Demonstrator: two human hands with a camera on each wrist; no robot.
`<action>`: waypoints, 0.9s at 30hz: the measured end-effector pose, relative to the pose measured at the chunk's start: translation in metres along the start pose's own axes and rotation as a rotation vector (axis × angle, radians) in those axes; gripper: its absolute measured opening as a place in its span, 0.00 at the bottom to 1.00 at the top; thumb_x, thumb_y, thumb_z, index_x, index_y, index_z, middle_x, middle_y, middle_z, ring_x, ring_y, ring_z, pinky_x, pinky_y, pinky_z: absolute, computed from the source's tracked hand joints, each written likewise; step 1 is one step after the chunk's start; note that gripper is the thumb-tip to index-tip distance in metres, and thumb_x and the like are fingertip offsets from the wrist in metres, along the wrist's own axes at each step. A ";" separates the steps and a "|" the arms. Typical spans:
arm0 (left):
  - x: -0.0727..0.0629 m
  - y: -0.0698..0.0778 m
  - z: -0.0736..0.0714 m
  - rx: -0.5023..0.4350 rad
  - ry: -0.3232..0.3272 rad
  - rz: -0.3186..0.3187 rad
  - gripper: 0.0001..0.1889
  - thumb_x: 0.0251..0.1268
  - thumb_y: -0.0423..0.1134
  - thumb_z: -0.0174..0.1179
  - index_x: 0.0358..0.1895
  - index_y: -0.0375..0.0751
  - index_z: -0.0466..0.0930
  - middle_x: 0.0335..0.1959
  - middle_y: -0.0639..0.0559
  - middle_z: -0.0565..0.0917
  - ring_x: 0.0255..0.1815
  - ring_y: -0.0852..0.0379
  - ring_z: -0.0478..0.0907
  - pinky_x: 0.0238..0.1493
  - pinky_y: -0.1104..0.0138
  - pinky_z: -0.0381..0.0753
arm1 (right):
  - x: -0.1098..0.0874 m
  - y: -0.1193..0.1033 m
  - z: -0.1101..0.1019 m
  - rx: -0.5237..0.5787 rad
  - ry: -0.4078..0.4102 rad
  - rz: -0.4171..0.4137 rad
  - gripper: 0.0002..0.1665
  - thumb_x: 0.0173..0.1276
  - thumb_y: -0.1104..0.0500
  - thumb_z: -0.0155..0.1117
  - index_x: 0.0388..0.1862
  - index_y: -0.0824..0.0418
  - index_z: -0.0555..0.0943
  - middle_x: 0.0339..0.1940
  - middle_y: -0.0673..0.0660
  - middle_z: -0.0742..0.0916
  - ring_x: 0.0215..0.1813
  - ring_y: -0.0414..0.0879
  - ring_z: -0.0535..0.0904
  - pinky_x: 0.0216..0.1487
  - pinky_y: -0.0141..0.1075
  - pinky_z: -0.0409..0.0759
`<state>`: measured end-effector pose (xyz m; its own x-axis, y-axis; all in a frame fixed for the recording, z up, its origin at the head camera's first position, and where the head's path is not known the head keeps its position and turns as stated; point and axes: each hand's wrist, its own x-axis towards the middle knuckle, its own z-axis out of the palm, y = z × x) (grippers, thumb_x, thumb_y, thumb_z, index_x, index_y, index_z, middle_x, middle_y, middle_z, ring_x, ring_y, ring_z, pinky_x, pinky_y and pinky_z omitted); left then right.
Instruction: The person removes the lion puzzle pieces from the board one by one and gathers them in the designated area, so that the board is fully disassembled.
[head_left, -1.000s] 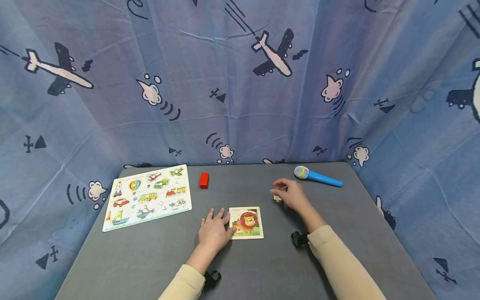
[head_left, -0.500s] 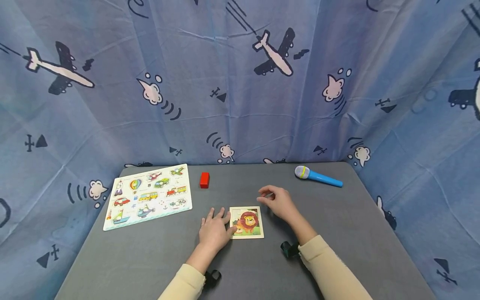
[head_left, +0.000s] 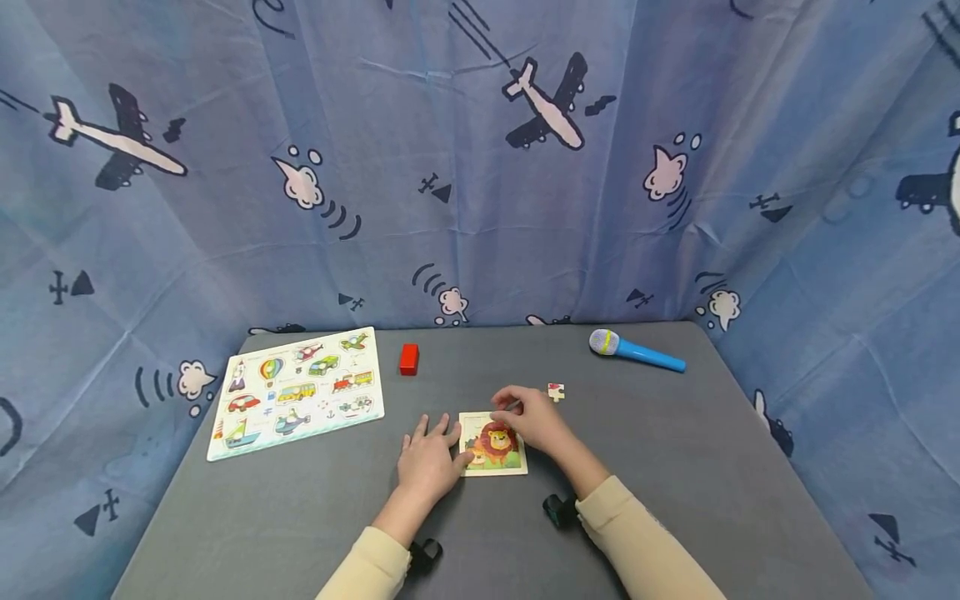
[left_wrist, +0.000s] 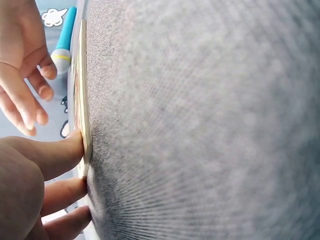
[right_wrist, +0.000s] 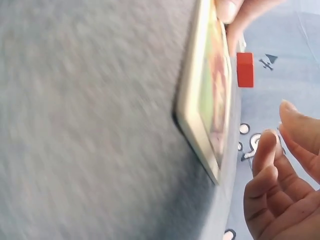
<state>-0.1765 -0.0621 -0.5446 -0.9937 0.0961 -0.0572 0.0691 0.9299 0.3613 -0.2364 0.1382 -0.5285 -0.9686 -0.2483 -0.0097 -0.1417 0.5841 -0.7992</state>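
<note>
A small square jigsaw puzzle with a lion picture (head_left: pixel 497 454) lies in a pale frame on the grey table. My left hand (head_left: pixel 429 468) rests at its left side, fingers spread, the thumb on the frame; the left wrist view shows the thumb touching the pale edge (left_wrist: pixel 84 100). Over the puzzle's upper right corner hovers my right hand (head_left: pixel 534 418), its fingers loosely bent. Nothing shows between that hand's thumb and fingers in the right wrist view. One loose puzzle piece (head_left: pixel 556 392), white and red, lies just beyond the right hand.
A white board with vehicle pictures (head_left: pixel 300 450) lies at the left. Behind the puzzle stands a red block (head_left: pixel 408 360). A blue toy microphone (head_left: pixel 637 352) lies at the back right. An airplane-print curtain (head_left: pixel 480 208) hangs along the table's far edge.
My right hand has moved left and toward me, from over the loose piece to the puzzle's upper right corner. The loose piece now shows uncovered. My left hand has stayed in place.
</note>
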 end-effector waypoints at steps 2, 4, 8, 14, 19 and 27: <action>0.000 0.001 0.000 -0.002 -0.003 0.000 0.32 0.63 0.59 0.67 0.68 0.50 0.78 0.73 0.48 0.73 0.79 0.39 0.59 0.73 0.37 0.62 | 0.000 0.000 0.003 -0.016 -0.022 0.000 0.12 0.67 0.59 0.72 0.48 0.60 0.86 0.36 0.50 0.87 0.32 0.41 0.79 0.35 0.36 0.80; 0.001 0.003 0.001 -0.002 -0.004 0.008 0.32 0.62 0.59 0.67 0.68 0.50 0.78 0.73 0.48 0.73 0.79 0.39 0.59 0.72 0.37 0.62 | -0.001 0.000 0.005 -0.039 -0.044 0.002 0.12 0.67 0.59 0.72 0.48 0.58 0.86 0.35 0.49 0.86 0.30 0.41 0.77 0.33 0.35 0.78; 0.002 0.005 0.002 -0.003 -0.010 0.014 0.32 0.63 0.59 0.66 0.69 0.51 0.77 0.74 0.48 0.72 0.80 0.39 0.58 0.73 0.37 0.62 | 0.000 0.002 0.012 -0.088 -0.097 -0.003 0.11 0.67 0.59 0.72 0.48 0.56 0.86 0.32 0.49 0.84 0.28 0.42 0.75 0.29 0.34 0.76; 0.003 0.003 0.000 0.018 -0.006 0.007 0.33 0.63 0.60 0.66 0.69 0.52 0.78 0.74 0.49 0.72 0.79 0.39 0.59 0.72 0.37 0.63 | 0.006 -0.001 0.022 -0.209 -0.127 -0.015 0.10 0.65 0.56 0.74 0.45 0.54 0.87 0.29 0.48 0.80 0.30 0.42 0.73 0.33 0.35 0.73; 0.002 0.000 0.000 0.011 -0.011 0.015 0.32 0.63 0.60 0.65 0.69 0.52 0.78 0.74 0.48 0.72 0.79 0.39 0.59 0.72 0.37 0.63 | 0.007 -0.005 0.026 -0.285 -0.142 -0.004 0.08 0.65 0.55 0.74 0.43 0.52 0.88 0.29 0.47 0.79 0.30 0.42 0.72 0.34 0.36 0.72; 0.000 -0.001 -0.001 0.020 -0.013 0.010 0.33 0.63 0.60 0.65 0.69 0.52 0.77 0.74 0.49 0.72 0.79 0.39 0.59 0.72 0.38 0.62 | 0.007 -0.007 0.029 -0.277 -0.150 0.025 0.05 0.66 0.56 0.73 0.40 0.51 0.88 0.30 0.49 0.79 0.32 0.43 0.73 0.35 0.36 0.72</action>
<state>-0.1761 -0.0632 -0.5442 -0.9917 0.1103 -0.0659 0.0813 0.9357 0.3432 -0.2368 0.1103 -0.5406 -0.9347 -0.3300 -0.1324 -0.1881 0.7750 -0.6033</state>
